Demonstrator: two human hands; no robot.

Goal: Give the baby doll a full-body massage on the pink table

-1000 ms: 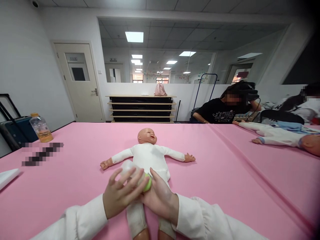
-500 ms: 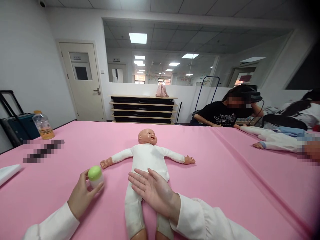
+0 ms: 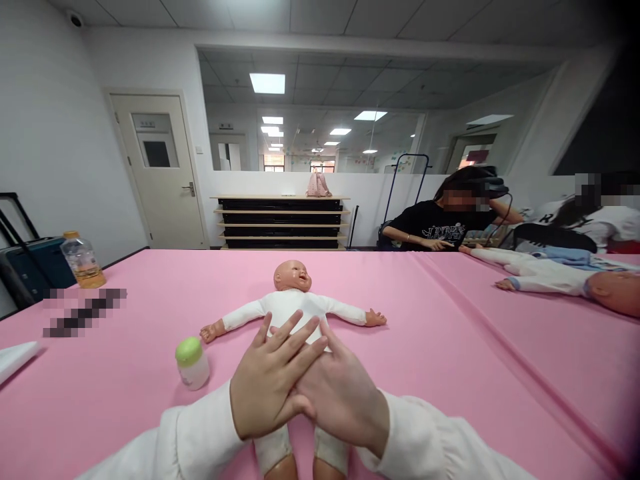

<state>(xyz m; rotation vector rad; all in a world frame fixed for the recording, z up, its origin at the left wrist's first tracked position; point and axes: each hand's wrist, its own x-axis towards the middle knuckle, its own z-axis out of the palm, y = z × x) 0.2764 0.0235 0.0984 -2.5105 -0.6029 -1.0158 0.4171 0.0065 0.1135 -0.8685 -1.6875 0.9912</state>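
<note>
My left hand (image 3: 273, 380) lies with fingers spread across the palm of my right hand (image 3: 340, 393). The right palm faces up and its fingers are mostly covered by the left hand. Both hands are above the lower body of a baby doll (image 3: 285, 300) in a white suit, which lies on its back with arms stretched out. A small jar (image 3: 193, 363) with a green lid and a whitish body stands upright on the pink cloth, left of my left wrist. Neither hand touches the jar.
The pink cloth (image 3: 450, 373) covers the table. A bottle of amber liquid (image 3: 83, 260) and a white item (image 3: 17, 360) are at the left. Another doll (image 3: 555, 277) lies at the right, near a person in a black shirt (image 3: 440, 220).
My left hand has let go of the jar and moved right onto my right palm. The jar stays standing on the cloth. The view has shifted slightly.
</note>
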